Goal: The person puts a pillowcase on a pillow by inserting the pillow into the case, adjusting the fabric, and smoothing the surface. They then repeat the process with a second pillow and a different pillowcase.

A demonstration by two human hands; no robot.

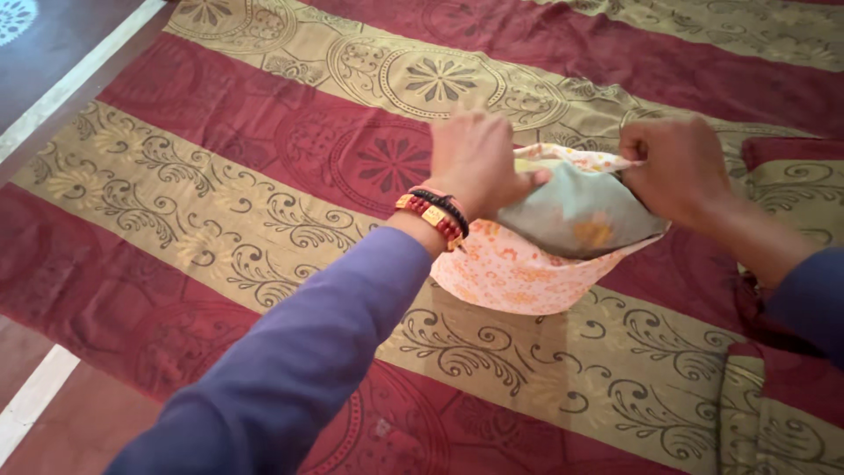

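My left hand point(475, 163) and my right hand point(677, 167) both grip the open edge of an orange-and-white patterned pillowcase point(510, 273). A grey-green pillow point(580, 211) with a yellowish stain sits partly inside it, its top still showing between my hands. The pillowcase hangs just above a red and gold striped bedspread point(264, 193). On my left wrist are red, gold and black bracelets point(435, 215), and both arms wear purple sleeves.
The bedspread with floral and scroll patterns covers most of the view. A matching red and gold cushion point(791, 176) lies at the right edge, another fold of the same fabric point(774, 413) at lower right. Reddish floor with a white strip point(35, 396) shows at left.
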